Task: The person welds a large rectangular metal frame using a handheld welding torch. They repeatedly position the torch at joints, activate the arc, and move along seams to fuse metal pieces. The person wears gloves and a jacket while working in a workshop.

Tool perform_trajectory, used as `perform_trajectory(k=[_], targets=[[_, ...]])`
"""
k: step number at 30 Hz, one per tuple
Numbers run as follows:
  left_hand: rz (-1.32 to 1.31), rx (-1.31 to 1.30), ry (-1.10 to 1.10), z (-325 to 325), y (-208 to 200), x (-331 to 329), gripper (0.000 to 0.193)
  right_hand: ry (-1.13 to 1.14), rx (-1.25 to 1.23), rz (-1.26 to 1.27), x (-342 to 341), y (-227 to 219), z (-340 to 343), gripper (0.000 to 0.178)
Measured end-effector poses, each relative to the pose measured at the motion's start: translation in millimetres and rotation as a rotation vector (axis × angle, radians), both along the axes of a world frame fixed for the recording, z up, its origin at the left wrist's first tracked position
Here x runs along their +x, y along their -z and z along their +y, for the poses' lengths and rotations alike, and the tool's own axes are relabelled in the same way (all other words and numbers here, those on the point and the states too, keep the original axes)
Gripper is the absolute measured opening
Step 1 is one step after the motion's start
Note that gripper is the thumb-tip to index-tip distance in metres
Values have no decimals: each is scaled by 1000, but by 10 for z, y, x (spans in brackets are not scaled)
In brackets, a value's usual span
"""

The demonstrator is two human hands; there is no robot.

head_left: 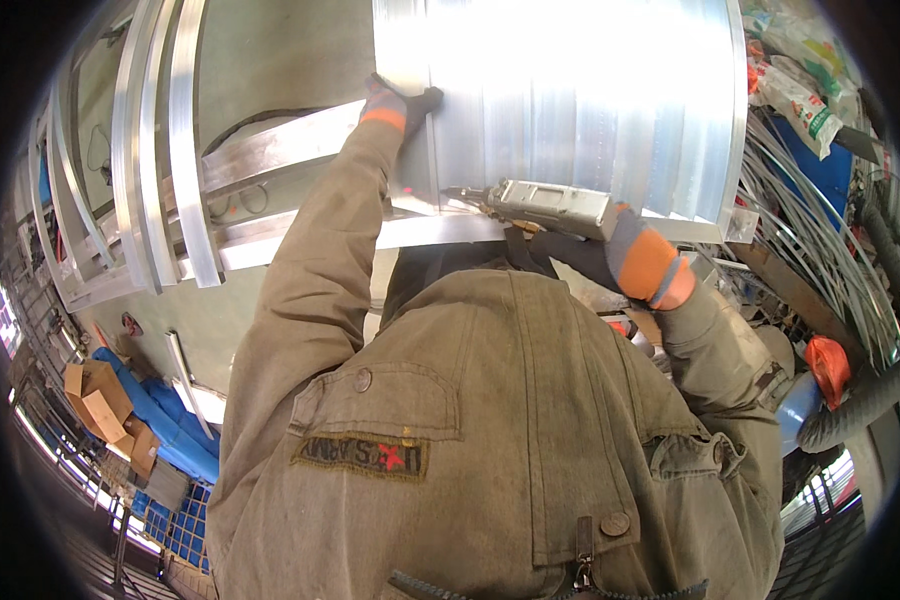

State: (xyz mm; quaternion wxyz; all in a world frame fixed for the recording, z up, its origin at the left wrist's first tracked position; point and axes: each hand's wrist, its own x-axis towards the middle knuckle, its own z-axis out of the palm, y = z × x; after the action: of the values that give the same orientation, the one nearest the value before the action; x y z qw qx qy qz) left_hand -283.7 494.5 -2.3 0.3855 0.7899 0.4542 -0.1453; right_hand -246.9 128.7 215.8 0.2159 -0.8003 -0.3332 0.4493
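Observation:
My right hand (pixel 630 255), in a grey and orange glove, is closed round the grip of a silver handheld laser welding gun (pixel 555 205). Its narrow nozzle points left, with the tip close to the near end of a flat metal profile (pixel 402 40). A small red light dot shows just left of the tip. My left hand (pixel 395 103), gloved alike, spans that profile at the left side of the ribbed metal panel (pixel 580 110), thumb to the right and fingers at the left edge. Bright glare washes out the panel's far part.
The panel rests on a metal frame with a near rail (pixel 320 237). Long curved metal strips (pixel 182 130) stand at the left. A bundle of thin metal rods (pixel 820 220), plastic bags (pixel 795 100) and a grey hose (pixel 855 410) lie right. Cardboard boxes (pixel 98 395) sit lower left.

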Motion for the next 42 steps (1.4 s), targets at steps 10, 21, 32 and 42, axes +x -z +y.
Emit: perform_trajectory(k=[10,21,32,42], targets=[[120,-67,79,89,-112,224,130,-309,15,62,430,-521,1220,47],[182,-144,123,99,-3,142,132,-738,63,-112,487,1185,1494,44],[229,-172,139,97,100,165,133,-557,-191,230,383,433,1976,45],[314,-177,121,121,-86,186,135,-600,-162,212,347,402,2001,50]])
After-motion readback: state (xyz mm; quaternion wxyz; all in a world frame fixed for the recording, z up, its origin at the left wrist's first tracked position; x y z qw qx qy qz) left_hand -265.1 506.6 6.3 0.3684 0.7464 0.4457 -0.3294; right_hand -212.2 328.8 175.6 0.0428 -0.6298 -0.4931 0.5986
